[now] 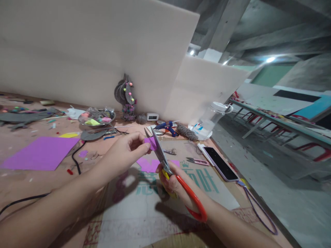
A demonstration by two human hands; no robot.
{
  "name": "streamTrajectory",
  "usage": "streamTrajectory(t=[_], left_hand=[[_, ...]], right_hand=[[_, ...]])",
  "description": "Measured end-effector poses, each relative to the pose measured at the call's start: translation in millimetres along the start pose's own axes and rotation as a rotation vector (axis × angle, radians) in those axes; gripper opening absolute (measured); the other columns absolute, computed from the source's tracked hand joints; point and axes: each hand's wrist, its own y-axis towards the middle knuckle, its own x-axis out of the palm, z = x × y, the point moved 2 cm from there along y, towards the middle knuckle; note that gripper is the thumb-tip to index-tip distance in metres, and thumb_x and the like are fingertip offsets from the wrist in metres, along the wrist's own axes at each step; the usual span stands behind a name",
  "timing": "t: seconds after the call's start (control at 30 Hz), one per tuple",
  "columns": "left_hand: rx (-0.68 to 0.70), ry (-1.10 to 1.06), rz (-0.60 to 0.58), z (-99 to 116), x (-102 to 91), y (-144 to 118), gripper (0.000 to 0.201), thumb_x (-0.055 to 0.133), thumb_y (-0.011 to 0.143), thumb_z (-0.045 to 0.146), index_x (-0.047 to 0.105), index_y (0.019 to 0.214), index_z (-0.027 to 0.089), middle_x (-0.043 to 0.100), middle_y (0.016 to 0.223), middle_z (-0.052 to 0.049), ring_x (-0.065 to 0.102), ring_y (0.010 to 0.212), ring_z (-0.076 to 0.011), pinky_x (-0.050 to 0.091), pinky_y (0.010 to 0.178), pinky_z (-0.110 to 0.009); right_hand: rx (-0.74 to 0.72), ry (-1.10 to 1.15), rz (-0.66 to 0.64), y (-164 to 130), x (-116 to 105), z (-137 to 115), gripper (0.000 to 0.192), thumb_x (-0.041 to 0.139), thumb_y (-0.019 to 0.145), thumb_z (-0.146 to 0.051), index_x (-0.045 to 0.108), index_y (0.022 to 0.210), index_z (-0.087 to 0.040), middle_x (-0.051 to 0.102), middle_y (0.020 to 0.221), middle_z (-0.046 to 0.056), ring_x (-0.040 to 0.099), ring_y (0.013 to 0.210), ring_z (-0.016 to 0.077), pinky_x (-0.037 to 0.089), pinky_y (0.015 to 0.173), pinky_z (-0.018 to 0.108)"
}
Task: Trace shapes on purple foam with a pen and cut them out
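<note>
Mid-cut: the left hand pinched a small purple piece between thumb and fingertips, held up off the table. Right hand was clenched through the orange and yellow loops of the scissors, blades parted and closing on the piece's right edge. Judging by that, the step in hand was trimming the shape; the next move would call for squeezing the handles while the left hand turned the piece to feed the line, fingertips kept clear of the blades.

Below the grip lay purple offcuts on a printed cardboard sheet. Right of the scissors sat small pink snips and a phone. Far left of the pinch was a purple sheet.

Hard to tell: the piece's outline, mostly covered by blade and fingers. Right fingers inside the loops were hidden. Clutter further back was blurred.
</note>
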Motion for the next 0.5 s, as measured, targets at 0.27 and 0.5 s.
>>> streamTrajectory(t=[0.27, 0.5], left_hand=[[0.008, -0.011, -0.002, 2.0, -1.1, -0.1, 0.018, 0.058, 0.085, 0.03, 0.056, 0.071, 0.02, 0.063, 0.073, 0.001, 0.059, 0.071, -0.0139, 0.045, 0.066, -0.026], [0.002, -0.007, -0.011, -1.5, -3.5, 1.3, 0.018, 0.058, 0.086, 0.032, 0.058, 0.073, 0.019, 0.063, 0.074, 0.001, 0.06, 0.071, -0.0144, 0.046, 0.066, -0.027]], right_hand=[[0.033, 0.082, 0.007, 2.1, 2.9, -7.1, 0.055, 0.051, 0.085, -0.072, 0.048, 0.104, -0.02, 0.037, 0.074, -0.003, 0.029, 0.059, 0.0104, 0.024, 0.052, 0.025], [0.038, 0.077, 0.022, 2.6, 3.6, -8.5, 0.057, 0.051, 0.085, -0.073, 0.048, 0.105, -0.02, 0.038, 0.072, -0.003, 0.03, 0.058, 0.0101, 0.023, 0.051, 0.025]])
